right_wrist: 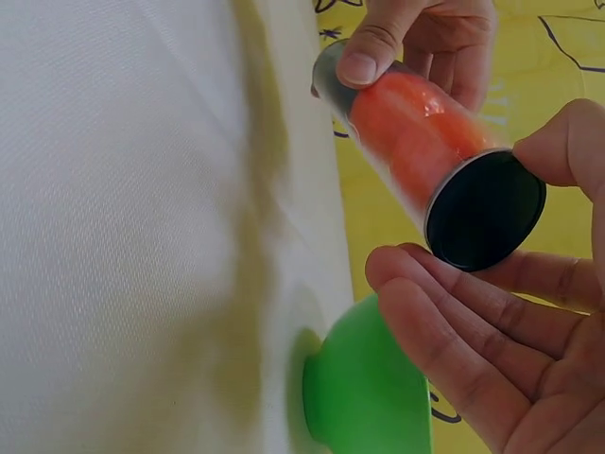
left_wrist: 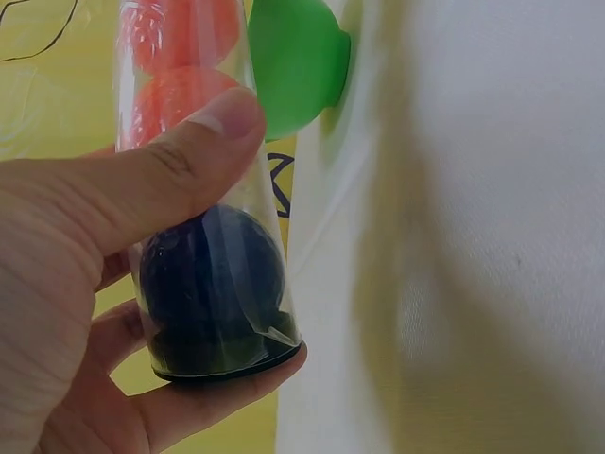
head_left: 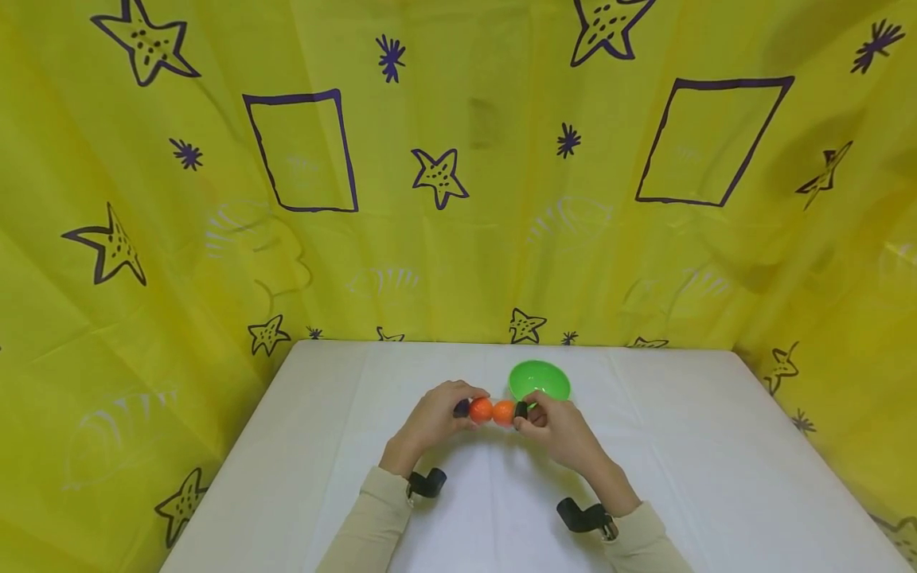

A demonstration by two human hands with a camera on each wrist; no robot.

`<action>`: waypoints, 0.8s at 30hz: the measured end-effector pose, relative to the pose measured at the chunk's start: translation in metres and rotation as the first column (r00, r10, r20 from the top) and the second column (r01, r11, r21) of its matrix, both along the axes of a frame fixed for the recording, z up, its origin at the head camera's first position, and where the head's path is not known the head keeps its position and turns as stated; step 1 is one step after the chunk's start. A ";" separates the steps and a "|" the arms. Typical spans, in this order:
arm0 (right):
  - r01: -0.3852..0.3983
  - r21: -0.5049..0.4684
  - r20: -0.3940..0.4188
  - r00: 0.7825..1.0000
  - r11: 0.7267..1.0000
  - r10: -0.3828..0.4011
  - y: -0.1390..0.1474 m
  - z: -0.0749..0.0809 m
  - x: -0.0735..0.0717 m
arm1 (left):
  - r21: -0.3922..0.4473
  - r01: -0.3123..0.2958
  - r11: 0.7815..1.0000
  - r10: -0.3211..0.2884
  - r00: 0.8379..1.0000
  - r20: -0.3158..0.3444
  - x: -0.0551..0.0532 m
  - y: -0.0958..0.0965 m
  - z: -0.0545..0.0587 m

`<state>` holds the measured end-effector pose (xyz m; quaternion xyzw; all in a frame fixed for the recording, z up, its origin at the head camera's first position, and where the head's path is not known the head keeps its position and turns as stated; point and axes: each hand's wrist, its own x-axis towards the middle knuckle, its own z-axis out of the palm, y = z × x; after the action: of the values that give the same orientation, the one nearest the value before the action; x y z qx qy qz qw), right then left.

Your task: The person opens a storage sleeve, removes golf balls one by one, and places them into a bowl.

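A clear plastic ball tube (left_wrist: pixel 260 222) is held sideways above the table between both hands. Inside it are two orange balls (head_left: pixel 481 410) and a dark blue ball (left_wrist: pixel 213 270) near the left end. My left hand (head_left: pixel 438 415) grips the tube around that end, thumb across the clear wall and a finger under the black base (left_wrist: pixel 232 369). At the other end my right hand (head_left: pixel 564 434) pinches the rim of the round black cap (right_wrist: pixel 487 210) between thumb and fingers. The cap sits on the tube's end.
A green bowl (head_left: pixel 540 378) stands on the white-covered table (head_left: pixel 344 446), just behind the right hand. Yellow curtains (head_left: pixel 444 255) with drawn stars hang behind and on both sides. Each wrist carries a black camera mount (head_left: pixel 427 483).
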<state>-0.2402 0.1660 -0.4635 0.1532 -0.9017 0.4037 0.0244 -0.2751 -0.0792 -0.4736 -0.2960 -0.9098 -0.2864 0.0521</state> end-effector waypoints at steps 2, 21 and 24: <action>-0.025 -0.012 -0.002 1.000 1.000 0.025 0.001 -0.001 0.000 | 0.003 0.003 1.000 -0.003 1.000 0.005 0.000 -0.001 0.000; -0.179 -0.055 0.053 0.982 0.982 0.181 0.010 -0.005 -0.003 | 0.069 -0.004 0.998 0.002 0.999 0.035 -0.006 -0.013 -0.002; -0.230 -0.058 0.091 0.968 0.971 0.234 0.012 -0.009 -0.005 | 0.082 -0.040 0.996 0.036 0.998 0.057 -0.006 -0.013 -0.001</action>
<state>-0.2449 0.1778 -0.4720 0.2373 -0.8680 0.4316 -0.0632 -0.2811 -0.0920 -0.4743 -0.2682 -0.9036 -0.3312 0.0447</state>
